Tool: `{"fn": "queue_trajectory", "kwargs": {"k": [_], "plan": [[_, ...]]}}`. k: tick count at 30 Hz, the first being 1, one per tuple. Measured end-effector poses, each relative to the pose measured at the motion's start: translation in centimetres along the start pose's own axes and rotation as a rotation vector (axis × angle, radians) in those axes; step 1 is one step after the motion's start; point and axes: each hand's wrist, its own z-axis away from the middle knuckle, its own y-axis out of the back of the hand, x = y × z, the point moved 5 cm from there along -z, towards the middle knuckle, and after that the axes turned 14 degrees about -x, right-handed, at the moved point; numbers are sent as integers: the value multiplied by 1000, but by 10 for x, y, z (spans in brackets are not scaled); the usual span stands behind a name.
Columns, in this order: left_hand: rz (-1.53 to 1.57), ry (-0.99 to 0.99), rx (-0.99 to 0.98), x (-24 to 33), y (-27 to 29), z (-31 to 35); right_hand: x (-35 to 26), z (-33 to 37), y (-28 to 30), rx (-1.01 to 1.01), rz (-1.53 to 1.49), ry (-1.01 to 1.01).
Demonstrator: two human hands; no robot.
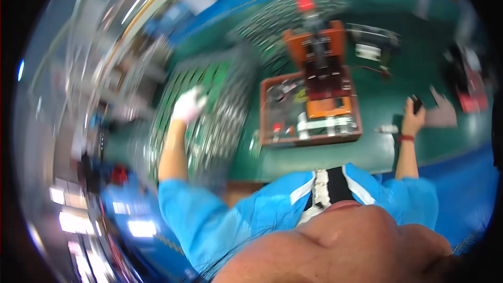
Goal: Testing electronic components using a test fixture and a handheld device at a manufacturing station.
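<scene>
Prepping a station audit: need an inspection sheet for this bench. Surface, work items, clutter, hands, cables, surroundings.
Surface: green bench top, partly covered.
Work items: grey rack with green strips, blurred; small black object.
Clutter: reddish-brown bin of mixed parts; orange-and-black fixture overlapping it in view; black device with white label; small white item.
Hands: left hand, seemingly white-gloved, over the rack, contact unclear; right hand bare, gripping the black object.
Cables: thin reddish wire near the black device; routing unclear.
Surroundings: bright lights at lower left; left side otherwise too blurred to detail.
</scene>
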Motion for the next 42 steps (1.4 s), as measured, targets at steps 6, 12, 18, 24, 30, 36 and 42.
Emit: {"fn": "queue_trajectory", "kwargs": {"k": [6, 12, 18, 24, 30, 36, 42], "plan": [[-418, 188, -221, 29, -18, -17, 5, 8, 9, 266, -60, 44], [-169, 81, -206, 10, -24, -12, 1, 9, 11, 263, 27, 37], [246, 241, -91, 19, -14, 3, -4, 9, 6, 213, -28, 41], [27, 83, 120, 0, -13, -11, -10, 10, 4, 117, -141, 11], [-7, -129, 419, 34, 42, 8, -17, 9, 2, 82, -261, -5], [865, -227, 693, 173, 25, 70, -12, 10, 8, 108, -299, -4], [1928, -151, 148, 149, -109, 49, -18, 15, 6, 110, -265, -35]]}}
